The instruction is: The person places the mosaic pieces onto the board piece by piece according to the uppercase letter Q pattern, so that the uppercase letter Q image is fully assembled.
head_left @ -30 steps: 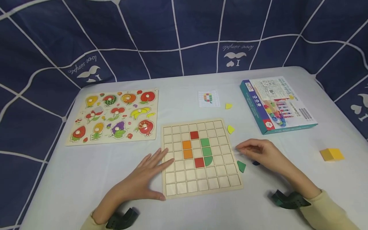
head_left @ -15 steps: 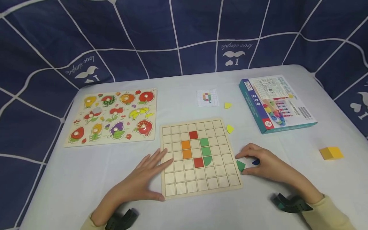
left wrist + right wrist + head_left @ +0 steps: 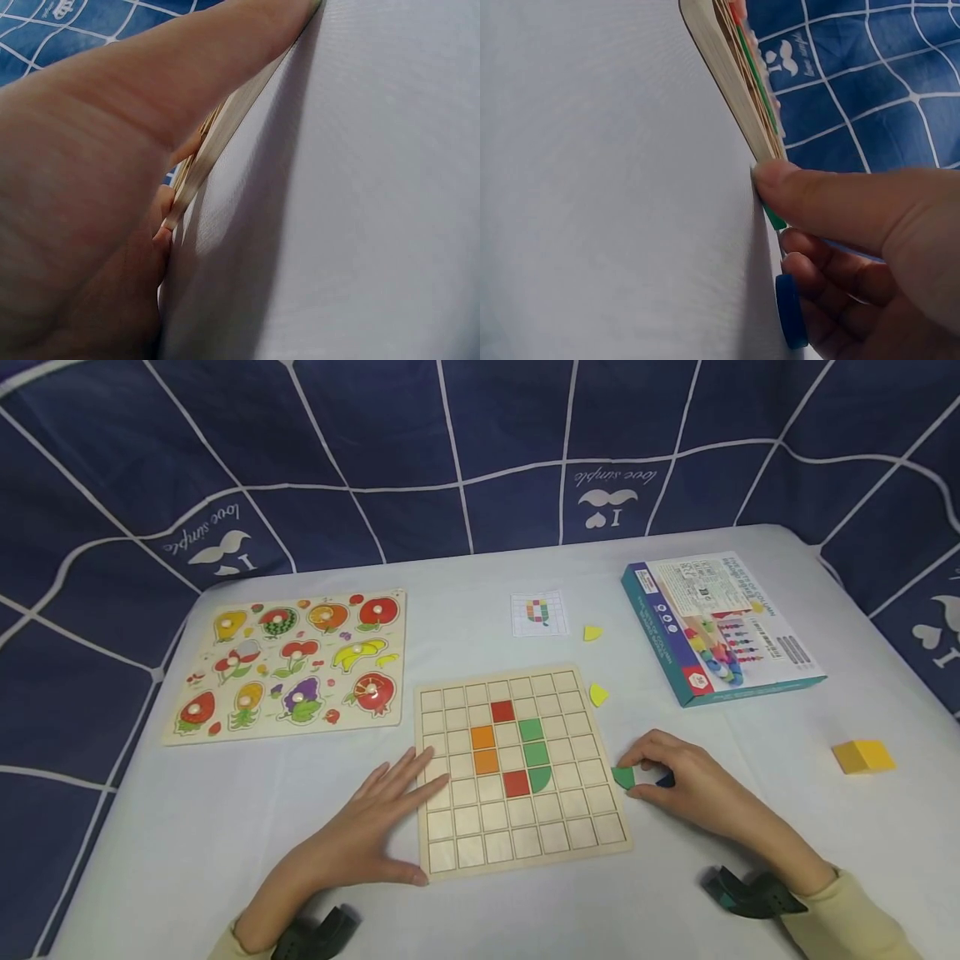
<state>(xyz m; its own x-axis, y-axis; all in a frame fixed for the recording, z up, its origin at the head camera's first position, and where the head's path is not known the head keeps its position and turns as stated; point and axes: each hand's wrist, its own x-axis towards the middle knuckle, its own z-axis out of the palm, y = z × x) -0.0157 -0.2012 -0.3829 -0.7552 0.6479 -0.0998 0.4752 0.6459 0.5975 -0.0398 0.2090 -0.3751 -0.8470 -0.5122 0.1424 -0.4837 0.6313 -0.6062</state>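
Note:
In the head view a wooden grid board (image 3: 495,847) holds two red tiles, two orange tiles (image 3: 484,762), two green square tiles (image 3: 536,753) and a rounded green one. My left hand (image 3: 375,831) rests with spread fingers on the board's left edge, thumb at the near corner. Off the right edge, my right hand (image 3: 693,785) pinches a small green tile (image 3: 622,777) with a curved side between thumb and fingertips. A dark blue piece (image 3: 666,780) lies under that hand, partly hidden. The right wrist view shows this blue piece (image 3: 791,311) beside the curled fingers.
Two yellow tiles (image 3: 597,694) lie right of and beyond the board. Behind it is a pattern card (image 3: 551,622). A fruit peg puzzle (image 3: 393,652) lies at the left, a cardboard box (image 3: 780,643) at the back right, and a yellow block (image 3: 862,757) at the far right.
My right hand has come down over the green tile, closed thumb and fingers on it, and shifted it slightly away from me. The left hand stays on the board.

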